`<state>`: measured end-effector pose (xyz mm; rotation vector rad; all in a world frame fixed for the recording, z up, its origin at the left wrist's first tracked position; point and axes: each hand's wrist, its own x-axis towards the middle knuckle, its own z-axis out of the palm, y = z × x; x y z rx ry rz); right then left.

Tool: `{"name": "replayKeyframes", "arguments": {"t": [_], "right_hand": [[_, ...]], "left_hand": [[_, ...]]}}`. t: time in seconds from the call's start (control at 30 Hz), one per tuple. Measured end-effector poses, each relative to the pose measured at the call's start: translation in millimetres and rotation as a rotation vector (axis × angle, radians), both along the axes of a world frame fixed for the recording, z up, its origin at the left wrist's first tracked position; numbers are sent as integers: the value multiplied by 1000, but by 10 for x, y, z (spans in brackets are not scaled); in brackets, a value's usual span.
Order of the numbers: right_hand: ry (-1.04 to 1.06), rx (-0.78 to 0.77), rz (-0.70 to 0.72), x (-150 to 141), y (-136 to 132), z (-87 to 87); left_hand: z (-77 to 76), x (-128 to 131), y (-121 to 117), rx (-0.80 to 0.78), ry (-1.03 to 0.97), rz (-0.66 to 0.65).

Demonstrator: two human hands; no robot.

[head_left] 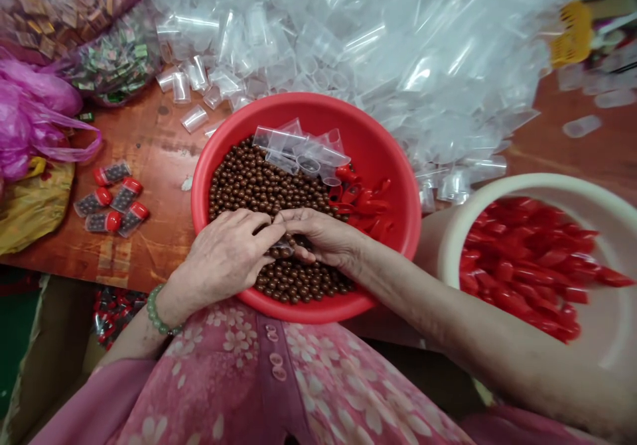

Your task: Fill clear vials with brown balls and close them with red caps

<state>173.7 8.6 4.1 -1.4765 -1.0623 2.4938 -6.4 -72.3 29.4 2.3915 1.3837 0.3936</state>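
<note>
Red plastic basin [303,110] sits at 12 o'clock, directly before the lap and within reach of both hands. It contains brown round beads [253,186], clear plastic tubes [293,150] and loose red caps [368,199]. Left hand [223,259] and right hand [323,236] meet above the beads, fingers curled, and appear to pinch a small clear tube [284,246] between them; the grip is partly hidden. White basin [497,196] at 3 o'clock supplies more caps within right-arm reach. Capped filled tubes [112,199] lie at 9 o'clock on the wooden table [154,160]. Clear tube heap [398,54] occupies 1 o'clock. No writing is legible.
</note>
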Motion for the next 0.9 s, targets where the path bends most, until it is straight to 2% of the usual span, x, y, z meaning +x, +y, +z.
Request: {"name": "replayKeyframes", "arguments": {"t": [0.17,0.27,0.3,0.37,0.47,0.53,0.73,0.9], "right_hand": [[113,29,-14,-29,-41,-2],[122,145,52,8,-24,36],[102,239,94,29,-14,59],[16,526,201,78,5,117],[-144,961,369,149,19,208],[-204,1098,409,194,13,256],[-286,1243,351,439,-38,334],[-568,1366,290,764,25,332]], "left_hand": [[-60,-4,9,132,-219,66],[-35,-6,46,137,-422,104],[-20,-7,64,122,-502,121],[6,-10,101,68,-624,148],[37,-15,140,-41,-640,113],[63,-16,143,-107,-636,105],[185,-23,95,-184,-659,162],[145,-15,147,-211,-688,218]]}}
